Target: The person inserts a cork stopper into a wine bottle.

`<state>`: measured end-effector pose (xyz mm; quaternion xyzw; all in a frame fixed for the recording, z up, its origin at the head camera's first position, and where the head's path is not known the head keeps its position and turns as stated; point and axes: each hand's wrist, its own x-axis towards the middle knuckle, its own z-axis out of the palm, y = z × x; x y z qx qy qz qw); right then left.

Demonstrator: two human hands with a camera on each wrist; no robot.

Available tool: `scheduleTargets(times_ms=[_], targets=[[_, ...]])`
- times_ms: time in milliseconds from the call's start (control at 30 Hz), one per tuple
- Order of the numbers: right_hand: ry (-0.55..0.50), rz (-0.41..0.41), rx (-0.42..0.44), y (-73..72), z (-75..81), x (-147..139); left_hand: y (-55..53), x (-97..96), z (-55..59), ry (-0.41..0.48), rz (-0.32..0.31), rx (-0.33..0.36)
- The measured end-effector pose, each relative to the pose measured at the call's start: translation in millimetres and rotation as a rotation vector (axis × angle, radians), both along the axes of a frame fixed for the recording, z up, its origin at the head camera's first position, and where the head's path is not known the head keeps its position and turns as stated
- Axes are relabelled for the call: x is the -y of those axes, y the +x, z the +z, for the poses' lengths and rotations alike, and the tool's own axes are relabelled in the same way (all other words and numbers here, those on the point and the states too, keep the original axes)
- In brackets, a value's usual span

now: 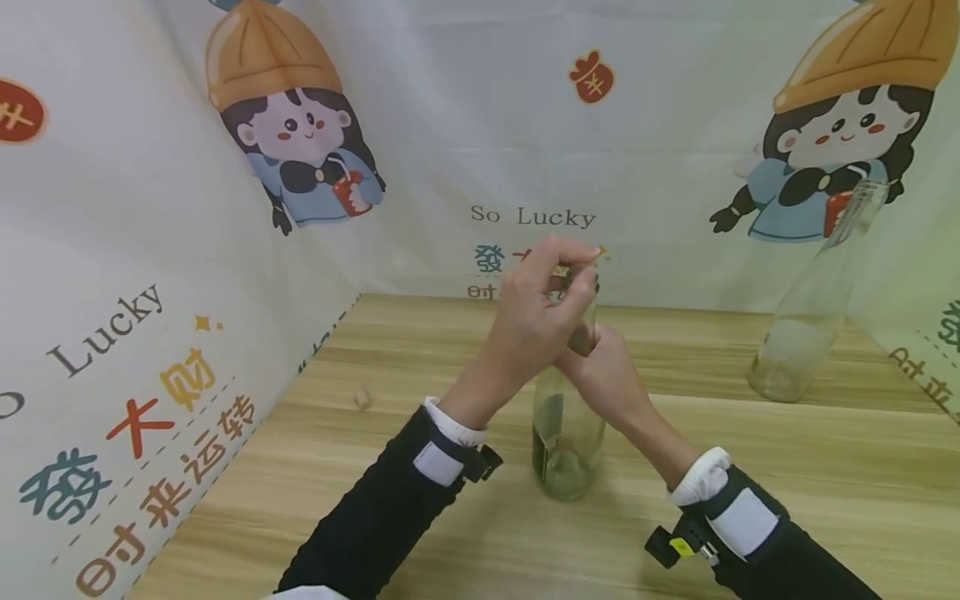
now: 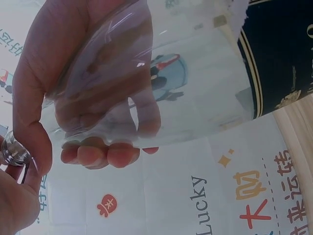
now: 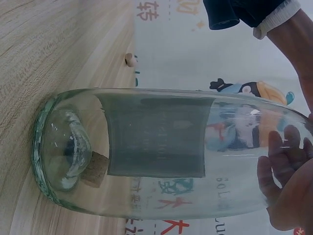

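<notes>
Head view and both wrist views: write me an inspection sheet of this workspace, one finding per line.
Surface: light wood-grain table.
Job's things: labelled bottle, roughly upright; a cork piece shows through its glass near the base.
Clutter: loose cork on the left; second bottle standing on the right.
Grips: right grip holds the bottle's neck; left grip at its mouth, anything pinched there unclear.
Cables: nothing seen.
Surroundings: printed cloth behind and at both sides.

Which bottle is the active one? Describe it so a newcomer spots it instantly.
Find the wooden table before the printed backdrop. In the middle, beneath the left hand, is a clear glass bottle, its neck gripped by the right hand. Unlike the other bottle at far right, it is in hand and shows a dark label.
</notes>
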<state>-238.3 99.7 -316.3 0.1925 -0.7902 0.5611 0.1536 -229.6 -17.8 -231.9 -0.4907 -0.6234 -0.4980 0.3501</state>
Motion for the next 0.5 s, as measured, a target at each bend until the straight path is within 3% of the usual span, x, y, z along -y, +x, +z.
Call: scheduleTargets(times_ms=[300, 500], targets=[[-0.009, 0.003, 0.016, 1.8, 1.3, 0, 1.0, 0.2, -1.2, -0.008, 0.020, -0.003], [-0.003, -0.022, 0.029, 16.2, 16.7, 5, 0.2, -0.9, -0.7, -0.002, 0.017, -0.002]])
